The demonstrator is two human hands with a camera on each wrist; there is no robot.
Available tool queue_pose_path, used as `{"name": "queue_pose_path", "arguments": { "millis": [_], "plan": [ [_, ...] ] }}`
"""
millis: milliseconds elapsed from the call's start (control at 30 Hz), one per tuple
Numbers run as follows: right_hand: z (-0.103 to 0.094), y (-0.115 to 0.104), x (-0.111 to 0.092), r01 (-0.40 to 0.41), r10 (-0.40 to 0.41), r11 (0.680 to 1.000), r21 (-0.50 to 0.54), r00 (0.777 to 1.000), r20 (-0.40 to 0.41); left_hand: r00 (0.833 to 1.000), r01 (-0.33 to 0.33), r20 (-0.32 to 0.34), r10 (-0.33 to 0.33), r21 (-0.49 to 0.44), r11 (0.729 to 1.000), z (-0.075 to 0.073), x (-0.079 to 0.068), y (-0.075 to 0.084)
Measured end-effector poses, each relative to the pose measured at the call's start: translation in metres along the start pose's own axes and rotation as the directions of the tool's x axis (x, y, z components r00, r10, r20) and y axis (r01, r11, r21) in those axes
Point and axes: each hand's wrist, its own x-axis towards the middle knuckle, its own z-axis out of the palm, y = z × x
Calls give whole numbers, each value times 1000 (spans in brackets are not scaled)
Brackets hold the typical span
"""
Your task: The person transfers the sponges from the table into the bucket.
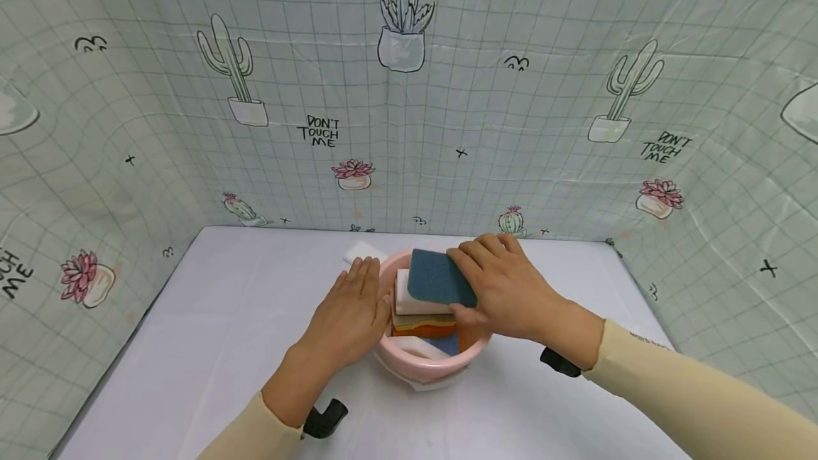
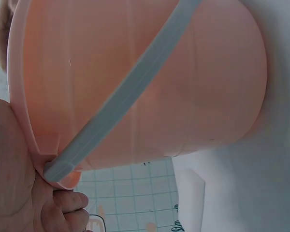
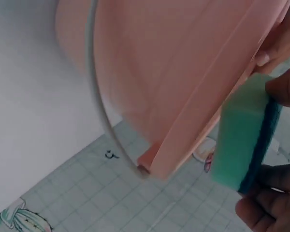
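Note:
A pink bucket (image 1: 422,369) with a grey handle (image 2: 118,104) stands on the white table. My right hand (image 1: 511,293) pinches a scouring sponge (image 3: 241,133) over the bucket's right rim. Its foam is pale green and its scouring pad (image 1: 441,279) dark teal. My left hand (image 1: 348,314) rests against the left rim, fingers straight in the head view. Inside the bucket, a white block (image 1: 409,302) lies under the sponge, above tan, yellow and orange layers (image 1: 424,326). A pale piece (image 1: 415,346) and a blue piece (image 1: 447,343) show below them. The bucket's bottom is hidden.
Behind the bucket, to the left, a white block (image 1: 363,251) lies on the table (image 1: 224,339). A gridded cloth (image 1: 447,105) printed with cacti rises around the back and sides. Black wrist mounts (image 1: 324,419) sit under both wrists.

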Motion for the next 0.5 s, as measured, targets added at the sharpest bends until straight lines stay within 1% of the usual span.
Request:
{"name": "queue_pose_path", "arguments": {
  "millis": [100, 200, 367, 500],
  "plan": [
    [-5, -8, -2, 34, -39, 997, 69, 996, 75, 1000, -8, -10, 8, 1, 1000, 1, 0, 0],
    [-9, -12, -2, 72, -91, 989, 129, 985, 147, 1000, -14, -17, 14, -2, 1000, 1, 0, 0],
    [-14, -18, 5, 121, -167, 974, 190, 954, 249, 1000, -11, -5, 11, -3, 1000, 0, 0, 0],
    [-11, -26, 15, 129, -189, 971, 199, 929, 318, 1000, -16, -11, 16, 2, 1000, 0, 0, 0]
  ]
}}
